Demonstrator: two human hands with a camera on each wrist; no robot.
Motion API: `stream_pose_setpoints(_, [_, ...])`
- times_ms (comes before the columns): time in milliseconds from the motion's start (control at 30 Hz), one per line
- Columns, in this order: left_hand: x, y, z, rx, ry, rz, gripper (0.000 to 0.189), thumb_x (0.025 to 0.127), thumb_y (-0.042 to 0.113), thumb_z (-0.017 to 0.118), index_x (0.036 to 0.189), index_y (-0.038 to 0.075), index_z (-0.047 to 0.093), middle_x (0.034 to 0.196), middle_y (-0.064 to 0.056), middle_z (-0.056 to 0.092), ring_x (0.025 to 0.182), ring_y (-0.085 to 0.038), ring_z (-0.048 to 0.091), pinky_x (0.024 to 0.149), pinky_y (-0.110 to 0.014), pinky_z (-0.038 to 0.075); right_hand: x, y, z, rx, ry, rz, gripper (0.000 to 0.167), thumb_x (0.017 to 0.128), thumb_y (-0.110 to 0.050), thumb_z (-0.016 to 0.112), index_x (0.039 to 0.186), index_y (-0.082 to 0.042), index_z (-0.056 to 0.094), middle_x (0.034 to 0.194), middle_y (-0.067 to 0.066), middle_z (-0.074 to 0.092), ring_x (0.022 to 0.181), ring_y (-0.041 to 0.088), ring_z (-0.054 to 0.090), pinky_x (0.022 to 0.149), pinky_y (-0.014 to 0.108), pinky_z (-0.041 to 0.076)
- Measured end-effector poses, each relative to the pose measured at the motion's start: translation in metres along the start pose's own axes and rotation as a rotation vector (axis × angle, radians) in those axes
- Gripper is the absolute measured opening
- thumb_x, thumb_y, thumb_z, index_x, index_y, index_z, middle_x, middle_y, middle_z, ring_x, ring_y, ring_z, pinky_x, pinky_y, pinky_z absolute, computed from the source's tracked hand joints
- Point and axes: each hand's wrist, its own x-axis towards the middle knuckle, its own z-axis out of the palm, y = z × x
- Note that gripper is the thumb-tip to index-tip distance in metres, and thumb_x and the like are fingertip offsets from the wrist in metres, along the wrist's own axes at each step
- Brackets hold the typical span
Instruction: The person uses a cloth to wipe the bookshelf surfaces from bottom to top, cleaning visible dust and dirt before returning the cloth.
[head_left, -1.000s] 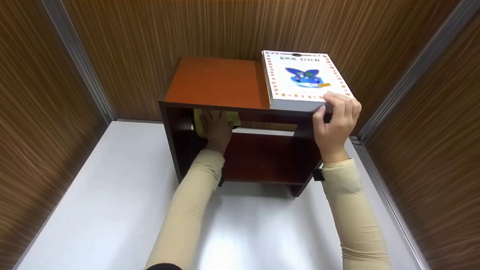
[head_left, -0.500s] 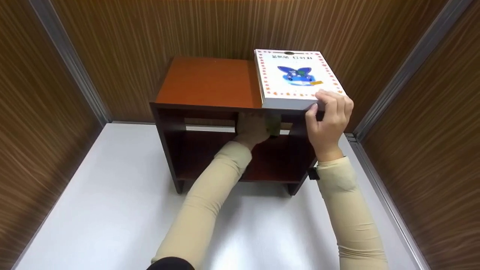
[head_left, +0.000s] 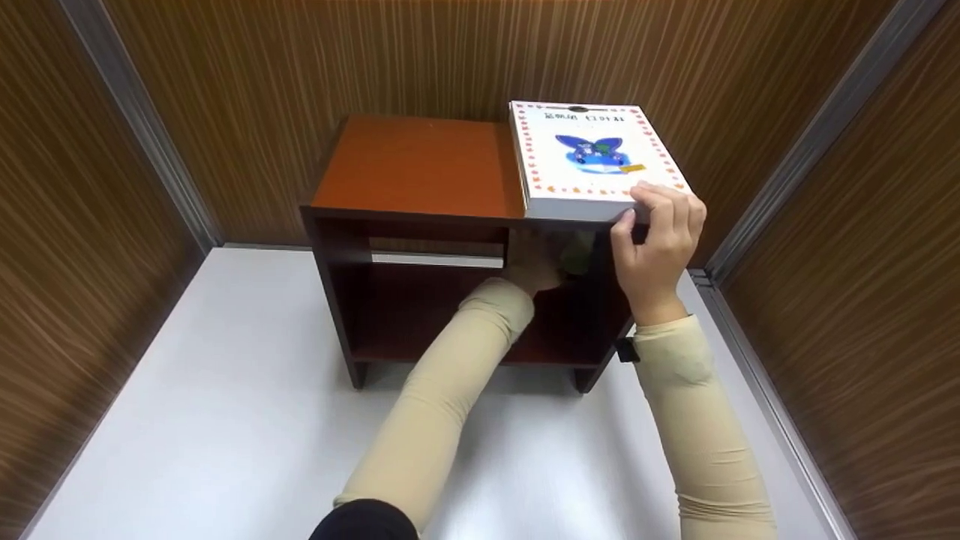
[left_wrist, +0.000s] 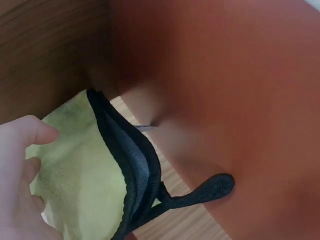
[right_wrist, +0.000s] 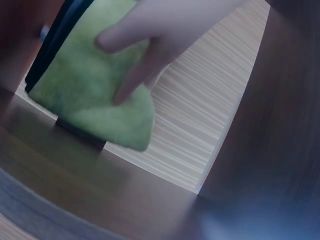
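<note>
My left hand (head_left: 534, 262) is inside the small dark red shelf (head_left: 420, 169), near its right side. It holds a yellow-green cleaning cloth (left_wrist: 75, 175) with black trim and a black loop. In the right wrist view, fingers (right_wrist: 132, 82) lie spread across the same cloth, close to a shelf panel. On the shelf's top right sits a thick white book (head_left: 592, 184) with a butterfly picture and a patterned border. My right hand (head_left: 660, 251) grips its front right corner, fingertips on the cover and thumb by the lower front edge.
The shelf stands on a white surface (head_left: 202, 375), close to the wood-grain back wall (head_left: 435, 60). Wood-grain side panels (head_left: 885, 300) rise left and right, with metal strips at the corners. A gap opens in the shelf's back.
My left hand has swept the cloth from the shelf's left inner side to its right side. My right hand keeps its grip at the book's corner. The view has shifted slightly.
</note>
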Motion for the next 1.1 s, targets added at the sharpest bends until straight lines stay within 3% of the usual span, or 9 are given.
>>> stream_pose_setpoints(200, [0.002,0.013,-0.002,0.131,-0.072,-0.052,0.069,0.091,0.058,0.037,0.150,0.032,0.013,0.153,0.008,0.020,0.137,-0.030,0.020,0.107,-0.051,0.013,0.000,0.000,0.000,-0.003,-0.012,-0.010,0.021,0.078,-0.018,0.055,0.090,-0.002,0.064,0.098,0.011,0.064,0.098,0.031,0.051,0.094,0.041,0.033])
stream_pose_setpoints(433, [0.002,0.011,-0.001,0.196,-0.121,-0.130,0.060,0.095,0.054,0.030,0.150,0.034,0.014,0.153,0.006,0.019,0.137,-0.027,0.021,0.107,-0.049,0.015,0.000,0.001,-0.001,-0.010,-0.027,-0.011,0.022,0.079,-0.018,0.056,0.091,-0.002,0.064,0.099,0.012,0.064,0.099,0.032,0.051,0.095,0.042,0.032])
stream_pose_setpoints(567, [0.001,0.002,0.002,0.203,-0.124,-0.126,0.057,0.097,0.048,0.030,0.149,0.039,0.008,0.154,0.004,0.018,0.135,-0.030,0.024,0.105,-0.049,0.021,0.000,0.000,-0.001,-0.005,-0.018,-0.010,0.021,0.078,-0.016,0.056,0.090,-0.002,0.063,0.098,0.012,0.064,0.098,0.032,0.051,0.095,0.042,0.033])
stream_pose_setpoints(733, [-0.008,-0.014,0.008,0.173,-0.074,-0.116,0.057,0.098,0.040,0.034,0.148,0.042,0.006,0.152,-0.002,0.021,0.132,-0.034,0.025,0.105,-0.054,0.020,0.001,-0.004,0.000,0.001,-0.009,-0.006,0.019,0.077,-0.013,0.055,0.089,0.000,0.063,0.097,0.014,0.064,0.096,0.034,0.051,0.094,0.041,0.033])
stream_pose_setpoints(833, [-0.013,-0.024,0.012,0.159,-0.045,-0.128,0.055,0.099,0.039,0.033,0.149,0.041,0.010,0.151,-0.006,0.021,0.134,-0.036,0.020,0.106,-0.055,0.016,0.002,-0.005,0.000,0.007,-0.004,0.002,0.019,0.077,-0.013,0.055,0.088,0.001,0.063,0.096,0.015,0.063,0.096,0.035,0.050,0.094,0.041,0.032])
stream_pose_setpoints(1100, [-0.027,-0.053,0.023,0.144,-0.006,-0.177,0.056,0.098,0.042,0.035,0.148,0.044,0.009,0.154,-0.015,0.004,0.137,-0.041,0.004,0.107,-0.058,0.011,0.001,-0.003,-0.001,0.001,-0.014,0.015,0.022,0.078,-0.016,0.055,0.090,0.000,0.064,0.098,0.012,0.064,0.097,0.033,0.051,0.095,0.041,0.032])
